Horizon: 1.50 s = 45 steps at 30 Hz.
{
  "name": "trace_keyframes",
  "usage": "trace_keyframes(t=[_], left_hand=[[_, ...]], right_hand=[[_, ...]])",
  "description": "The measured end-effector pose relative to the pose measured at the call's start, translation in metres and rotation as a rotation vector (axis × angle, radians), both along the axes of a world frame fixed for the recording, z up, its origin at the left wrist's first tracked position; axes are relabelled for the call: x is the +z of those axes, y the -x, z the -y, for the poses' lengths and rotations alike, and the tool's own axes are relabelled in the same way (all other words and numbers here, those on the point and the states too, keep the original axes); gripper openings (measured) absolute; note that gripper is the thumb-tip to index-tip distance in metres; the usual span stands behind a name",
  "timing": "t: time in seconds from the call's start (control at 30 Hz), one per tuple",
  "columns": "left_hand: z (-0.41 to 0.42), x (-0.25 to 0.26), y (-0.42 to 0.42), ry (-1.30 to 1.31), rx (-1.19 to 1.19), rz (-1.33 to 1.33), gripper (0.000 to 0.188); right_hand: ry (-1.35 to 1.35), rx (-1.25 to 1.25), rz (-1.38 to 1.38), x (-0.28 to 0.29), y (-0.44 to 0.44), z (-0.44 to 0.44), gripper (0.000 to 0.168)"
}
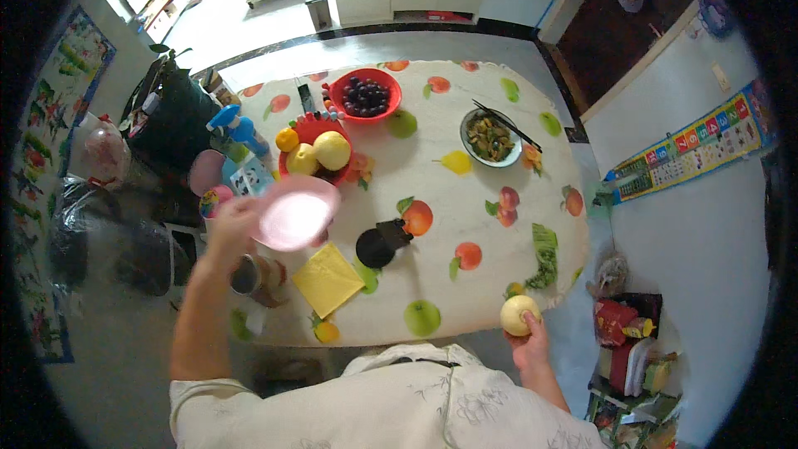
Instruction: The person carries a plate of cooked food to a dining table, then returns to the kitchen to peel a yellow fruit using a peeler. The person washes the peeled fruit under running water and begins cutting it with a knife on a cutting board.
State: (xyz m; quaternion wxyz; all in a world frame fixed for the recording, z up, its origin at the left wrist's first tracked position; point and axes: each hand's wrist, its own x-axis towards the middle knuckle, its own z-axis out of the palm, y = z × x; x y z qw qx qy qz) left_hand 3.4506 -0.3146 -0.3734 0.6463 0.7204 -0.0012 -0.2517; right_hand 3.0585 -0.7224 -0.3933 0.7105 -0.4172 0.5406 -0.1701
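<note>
My left hand (232, 227) grips the edge of a round pink plate or shallow dish (296, 212), blurred and tilted above the table's left side. A pale yellow round fruit (519, 315) rests in my right hand (530, 344) at the front right table edge, the fingers wrapped beneath it. Just beyond the dish is a red bowl (312, 131) with two large yellow fruits (331, 149) and a small orange one (287, 139). A folded yellow cloth (328, 279) and a jar (262, 277) lie near my left forearm. Leafy greens (542, 255) lie beyond my right hand.
A fruit-print tablecloth (430, 280) covers the table. On it are a red bowl of dark grapes (366, 97), a bowl of cooked food (491, 139) with chopsticks (508, 125), and a black object (377, 247). A blue spray bottle (243, 131) stands at the left edge.
</note>
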Motion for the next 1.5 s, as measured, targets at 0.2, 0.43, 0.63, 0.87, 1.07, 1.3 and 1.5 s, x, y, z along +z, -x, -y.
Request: trace_keyframes(t=[0.2,0.43,0.63,0.87,1.07,1.3,1.5], left_hand=[[0.112,0.000,0.108,0.064,-0.144,-0.029,0.029],[0.171,0.021,0.173,0.029,-0.226,-0.070,0.029],[0.231,0.021,0.251,0.127,-0.281,-0.204,0.030],[0.372,0.058,0.363,0.229,-0.441,-0.567,0.036],[0.501,0.108,0.479,0.387,-0.724,-0.599,0.054],[0.623,0.169,0.616,0.316,-1.166,-0.837,0.060],[0.723,0.212,0.722,0.098,-1.515,-0.970,0.063]], right_hand=[[-0.018,-0.049,0.099,0.011,0.038,-0.003,0.049],[0.034,-0.169,0.140,0.010,0.108,0.012,0.047],[0.024,-0.317,0.222,0.013,0.195,0.047,0.047],[0.104,-0.566,0.268,0.047,0.355,0.110,0.046],[0.227,-0.794,0.287,0.098,0.475,0.140,0.050],[0.208,-1.107,0.521,0.131,0.579,0.124,0.043],[0.222,-1.296,0.635,0.201,0.627,0.140,0.044]])
